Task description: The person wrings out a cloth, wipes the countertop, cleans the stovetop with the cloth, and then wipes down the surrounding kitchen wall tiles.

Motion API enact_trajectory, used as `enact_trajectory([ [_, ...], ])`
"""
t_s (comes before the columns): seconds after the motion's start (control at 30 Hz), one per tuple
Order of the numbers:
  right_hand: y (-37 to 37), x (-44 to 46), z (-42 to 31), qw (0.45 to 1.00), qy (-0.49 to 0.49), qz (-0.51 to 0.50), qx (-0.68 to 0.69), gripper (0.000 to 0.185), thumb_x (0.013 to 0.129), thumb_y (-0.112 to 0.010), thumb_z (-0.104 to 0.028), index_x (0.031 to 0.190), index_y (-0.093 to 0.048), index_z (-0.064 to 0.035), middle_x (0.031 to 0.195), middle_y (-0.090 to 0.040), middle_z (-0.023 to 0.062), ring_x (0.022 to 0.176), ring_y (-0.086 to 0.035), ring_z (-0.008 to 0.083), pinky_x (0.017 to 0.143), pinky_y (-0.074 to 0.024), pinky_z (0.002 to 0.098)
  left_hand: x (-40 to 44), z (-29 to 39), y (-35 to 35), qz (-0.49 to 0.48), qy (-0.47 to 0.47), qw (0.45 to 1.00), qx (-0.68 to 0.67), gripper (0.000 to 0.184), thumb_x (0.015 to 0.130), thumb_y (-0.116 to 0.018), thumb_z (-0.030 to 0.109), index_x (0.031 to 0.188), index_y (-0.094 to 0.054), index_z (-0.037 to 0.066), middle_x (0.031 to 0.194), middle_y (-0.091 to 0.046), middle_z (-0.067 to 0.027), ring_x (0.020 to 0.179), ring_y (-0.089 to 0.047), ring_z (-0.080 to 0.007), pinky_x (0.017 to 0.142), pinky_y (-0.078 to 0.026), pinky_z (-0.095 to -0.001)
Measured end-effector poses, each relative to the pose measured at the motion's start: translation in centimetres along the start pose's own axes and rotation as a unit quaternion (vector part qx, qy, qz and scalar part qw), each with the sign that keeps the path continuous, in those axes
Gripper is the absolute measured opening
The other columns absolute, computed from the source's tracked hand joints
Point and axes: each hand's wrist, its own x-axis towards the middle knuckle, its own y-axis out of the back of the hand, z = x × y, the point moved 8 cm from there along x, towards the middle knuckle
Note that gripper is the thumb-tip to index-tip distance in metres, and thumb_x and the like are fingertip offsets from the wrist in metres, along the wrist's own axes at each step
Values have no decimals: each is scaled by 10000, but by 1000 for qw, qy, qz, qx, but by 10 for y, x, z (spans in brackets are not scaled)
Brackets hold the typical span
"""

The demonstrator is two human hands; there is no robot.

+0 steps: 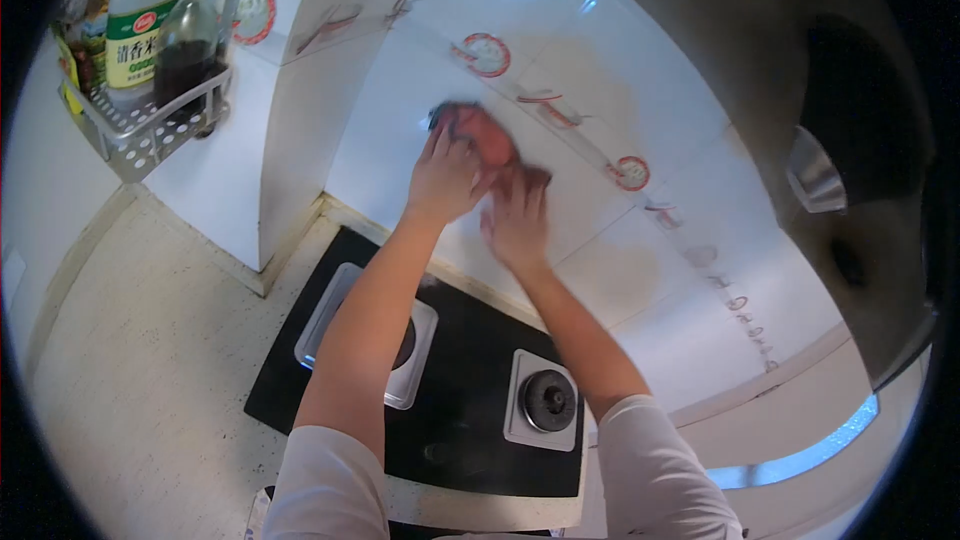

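A red cloth with dark edges lies against the white tiled wall, slightly blurred. Its upper left part is under my left hand, whose fingers press it to the tiles. Just below and to the right, my right hand reaches up with its fingers on the cloth's darker lower end. Both arms stretch over the black gas stove. Brownish stains mark the tiles right of my hands.
The right burner shows fully; my left forearm partly covers the left burner. At upper left, a wall rack holds bottles, including a dark-liquid bottle with a red cap. A range hood overhangs the right side. Speckled countertop spreads left.
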Motion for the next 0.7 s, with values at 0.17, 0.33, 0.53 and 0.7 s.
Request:
enact_trajectory([
  [0.17,-65,-70,-63,993,-16,-112,34,790,872,-715,-443,1538,-467,-98,1554,-394,245,1400,-363,544,1187,-303,620,-126,-38,-48,-110,66,992,4,491,947,-618,516,1163,-714,86,1213,-646,-175,1381,-456,-462,1190,-325,-583],
  [0.33,-19,-10,-21,996,-8,-88,0,827,886,-692,-493,1556,-448,-74,1590,-339,253,1409,-336,553,1195,-272,645,-81,-41,-28,-30,35,999,23,564,957,-606,531,1294,-658,82,1345,-593,-203,1399,-428,-491,1193,-323,-579],
  [0.53,108,179,68,982,-29,152,-109,788,893,-681,-520,1519,-477,-86,1580,-325,298,1411,-320,579,1152,-331,659,154,-40,90,113,3,993,12,645,935,-630,534,1393,-603,81,1475,-548,-169,1410,-453,-416,1182,-363,-524],
  [0.7,164,246,81,957,-61,239,-155,636,899,-669,-437,1383,-561,-39,1352,-497,247,1190,-489,475,991,-424,610,234,-46,127,159,9,986,-44,601,917,-655,496,1368,-621,100,1462,-561,-143,1386,-475,-408,1172,-387,-507],
])
